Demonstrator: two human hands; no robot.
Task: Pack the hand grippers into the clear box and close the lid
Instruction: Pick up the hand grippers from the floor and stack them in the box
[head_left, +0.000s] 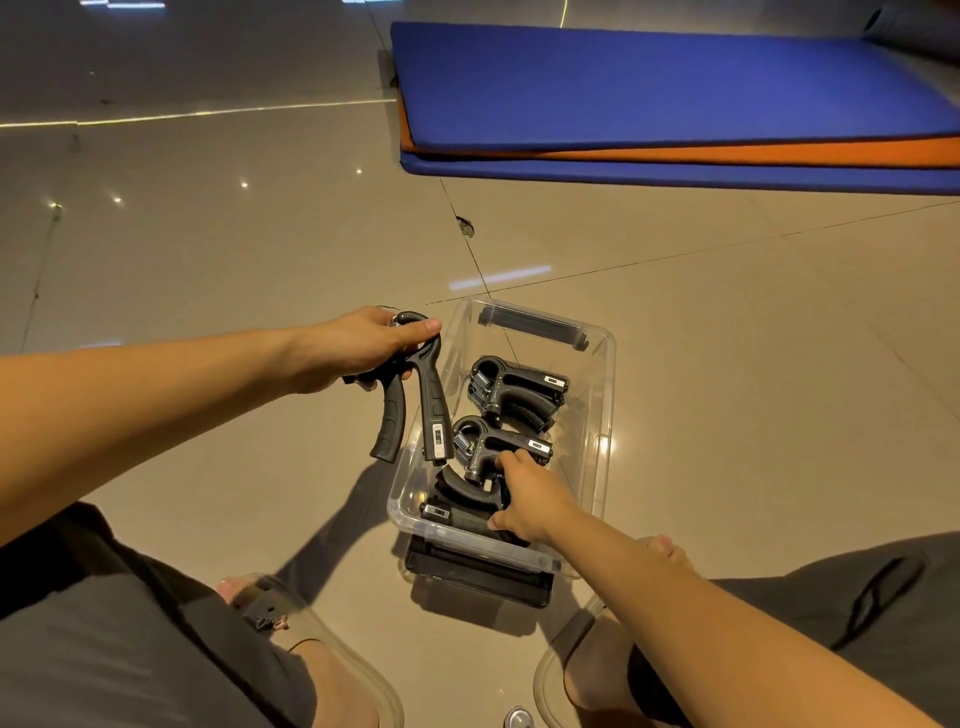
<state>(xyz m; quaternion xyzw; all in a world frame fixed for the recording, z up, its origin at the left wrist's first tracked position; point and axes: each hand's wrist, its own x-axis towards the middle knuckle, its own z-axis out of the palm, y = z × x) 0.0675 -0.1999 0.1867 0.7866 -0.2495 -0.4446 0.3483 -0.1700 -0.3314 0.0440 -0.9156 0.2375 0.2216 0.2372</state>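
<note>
Item: left hand (358, 345), left of the box. Its grip is closed round the top loop of the held gripper (415, 405), whose handles hang down just outside the box's left wall.

Item: right hand (530, 499), inside the box at its near end. Its grip appears to be wrapped on the near gripper (457, 506), with the fingertips touching the middle gripper (493, 447).

Item: box (602, 415), clear, open, on the floor (260, 249). The far grippers (514, 389) lie stacked beyond the middle one.

Item: dark panel (478, 577), partly under the box's near end. It may be the lid; this cannot be told.

Risks, as judged:
- The held gripper hangs from its loop alone, so it may swing and knock the left wall on the way in.
- Free space shows mainly along the right and far sides. A gripper laid across the others may stand proud of the rim and block the lid.
- The right hand occupies the near end, so a drop there may land on its fingers.
- The light box may slide on the glossy floor if it is bumped.
</note>
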